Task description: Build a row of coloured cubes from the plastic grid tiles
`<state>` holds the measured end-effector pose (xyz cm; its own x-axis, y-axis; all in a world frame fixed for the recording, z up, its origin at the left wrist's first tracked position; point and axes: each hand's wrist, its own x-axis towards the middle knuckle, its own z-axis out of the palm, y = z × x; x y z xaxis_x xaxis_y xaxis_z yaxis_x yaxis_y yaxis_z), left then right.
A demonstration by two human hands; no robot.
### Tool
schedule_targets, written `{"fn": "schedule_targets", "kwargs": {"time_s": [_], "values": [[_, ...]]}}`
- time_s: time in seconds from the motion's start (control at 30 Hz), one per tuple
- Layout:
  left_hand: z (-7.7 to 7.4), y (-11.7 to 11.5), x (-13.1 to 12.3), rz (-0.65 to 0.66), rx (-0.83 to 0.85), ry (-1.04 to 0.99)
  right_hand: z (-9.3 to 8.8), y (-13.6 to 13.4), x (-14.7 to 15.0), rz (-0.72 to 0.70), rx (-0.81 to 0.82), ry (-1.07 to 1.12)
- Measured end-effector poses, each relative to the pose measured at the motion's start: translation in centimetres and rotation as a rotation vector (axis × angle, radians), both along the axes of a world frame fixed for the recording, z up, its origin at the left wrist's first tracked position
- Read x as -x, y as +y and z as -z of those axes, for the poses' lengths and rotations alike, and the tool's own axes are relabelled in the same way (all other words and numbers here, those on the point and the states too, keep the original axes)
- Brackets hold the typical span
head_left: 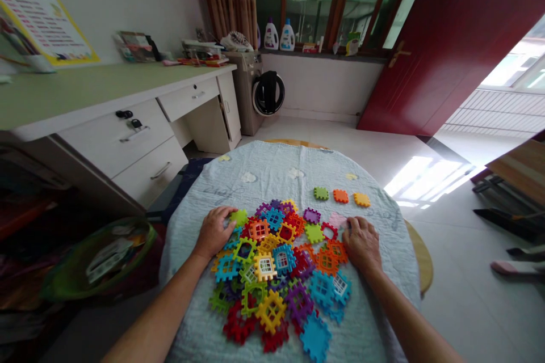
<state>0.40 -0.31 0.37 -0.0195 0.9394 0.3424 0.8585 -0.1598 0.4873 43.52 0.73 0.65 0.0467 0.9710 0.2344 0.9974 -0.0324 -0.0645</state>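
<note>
A heap of interlocking plastic building tiles [269, 266] in many colours, several with window frames, covers the near middle of the round table. At its left edge my left hand [215, 232] grips a lime green tile [239, 217] between thumb and fingers. On the other side my right hand [363, 241] rests palm down on the cloth with its fingers loosely spread, beside orange tiles [327, 261]; nothing shows in it. Beyond the heap, a green tile [321, 193], an orange tile [340, 196] and a yellow-orange tile [361, 199] lie in a spaced row.
A pale blue patterned cloth [272, 173] covers the table. To the left are a desk with drawers [123, 136] and a green basket [102, 255]. A washing machine [249, 93] with its door open stands beyond, and a red door [443, 39] is at the right.
</note>
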Motion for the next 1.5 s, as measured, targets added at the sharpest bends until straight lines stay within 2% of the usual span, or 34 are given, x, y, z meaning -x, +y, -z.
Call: {"fn": "schedule_targets", "kwargs": {"time_s": [0.33, 0.8, 1.13, 1.5], "values": [[-0.58, -0.28, -0.37, -0.003, -0.042, -0.118, -0.45, -0.12, 0.21, 0.003, -0.008, -0.016], [-0.46, -0.18, -0.43, 0.015, 0.017, -0.162, -0.31, -0.15, 0.18, 0.003, -0.010, -0.013], [-0.58, -0.24, -0.35, -0.016, -0.034, -0.213, -0.29, -0.11, 0.13, -0.003, -0.001, -0.015], [-0.72, -0.31, -0.22, -0.114, -0.055, -0.298, -0.22, -0.03, 0.10, 0.001, 0.005, 0.000]]}}
